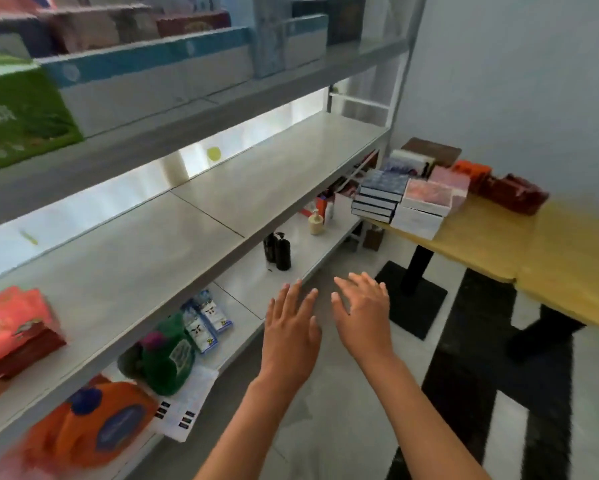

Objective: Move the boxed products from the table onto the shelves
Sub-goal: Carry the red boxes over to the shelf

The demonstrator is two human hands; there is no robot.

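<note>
Left hand [291, 327], right hand [364, 317] spread, holding nothing. Risk: stacked boxes [377, 197] overhang table [551, 244] edge, careless grab topples them.

Bright backlight glows behind the shelves [194, 216], edges smear with wide-angle blur, and the centre stays fairly sharp.

Both hands are held out with fingers spread, holding nothing: the left hand [293, 327] just beside the right hand [362, 315], over the floor. Stacked boxed products [410, 200] sit on the far end of the yellow table [551, 244] at right. The grey shelves [194, 230] run along the left, with a red box [17, 329] at the near left.
</note>
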